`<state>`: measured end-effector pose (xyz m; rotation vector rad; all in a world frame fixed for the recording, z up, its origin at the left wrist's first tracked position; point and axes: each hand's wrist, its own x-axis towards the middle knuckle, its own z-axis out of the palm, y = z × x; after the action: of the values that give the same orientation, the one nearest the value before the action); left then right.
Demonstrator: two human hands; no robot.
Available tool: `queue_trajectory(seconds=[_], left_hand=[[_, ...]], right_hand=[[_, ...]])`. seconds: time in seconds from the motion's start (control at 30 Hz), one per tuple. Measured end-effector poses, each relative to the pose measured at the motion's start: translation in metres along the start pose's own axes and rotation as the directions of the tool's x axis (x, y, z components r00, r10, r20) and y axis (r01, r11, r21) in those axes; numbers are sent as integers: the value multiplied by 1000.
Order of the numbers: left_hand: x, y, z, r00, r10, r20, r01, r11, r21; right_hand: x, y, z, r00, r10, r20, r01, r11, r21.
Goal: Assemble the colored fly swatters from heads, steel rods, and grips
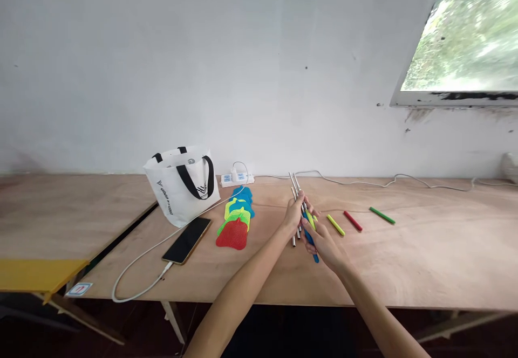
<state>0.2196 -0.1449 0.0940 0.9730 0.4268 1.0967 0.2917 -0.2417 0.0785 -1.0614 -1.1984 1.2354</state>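
My left hand grips a bundle of thin metal rods that stick up and away over the wooden table. My right hand is closed on a blue handle together with a yellow-green handle, right beside the rods. The two hands touch above the middle of the table. To their right lie three loose handles: a yellow one, a red one and a green one.
A stack of mesh swatter heads, red in front, yellow-green and blue behind, lies left of my hands. A phone on a white cable, a white tote bag and a power strip stand further left. A window is at the upper right.
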Motion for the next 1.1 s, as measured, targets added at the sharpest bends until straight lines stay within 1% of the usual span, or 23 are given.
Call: queue_trajectory(seconds=[0.1,0.23,0.37,0.43,0.5,0.6,0.67,0.77,0.83,0.87,0.97,1.03,1.1], left_hand=[[-4,9,5,998,-44,-36,41,997,-69],[-4,8,4,981,-168,-95,159,983,-93],[-3,-3,4,971,-219,-91,213,974,-77],[-3,-6,4,970,-230,-81,225,972,-72],[-3,-4,4,970,-233,-72,228,971,-70],[-3,10,3,987,-156,-47,151,984,-99],[-6,22,2,997,-75,9,76,992,-97],[-19,34,3,993,54,108,-54,999,0],[-34,36,4,979,128,156,-143,985,92],[-42,36,4,974,145,177,-169,977,132],[-65,31,1,969,132,211,-176,963,206],[-74,29,-2,968,102,228,-150,968,203],[-77,29,-4,965,67,252,-113,979,173]], right_hand=[[-2,-3,17,998,19,-65,-11,992,127],[-2,4,26,988,85,-131,-50,968,246],[-6,12,27,977,118,-177,-65,957,282],[-9,13,26,977,120,-177,-66,957,284],[-13,12,24,978,123,-166,-74,958,276],[-20,13,23,988,95,-124,-62,967,247],[-22,17,24,993,54,-103,-31,977,210],[-22,20,23,995,-39,-91,48,994,103],[-21,21,20,991,-107,-75,107,994,-11],[-20,21,17,989,-137,-62,134,989,-62],[-22,23,10,983,-185,-12,181,973,-143],[-24,27,6,981,-193,6,191,967,-167],[-25,31,4,980,-201,-3,196,961,-197]])
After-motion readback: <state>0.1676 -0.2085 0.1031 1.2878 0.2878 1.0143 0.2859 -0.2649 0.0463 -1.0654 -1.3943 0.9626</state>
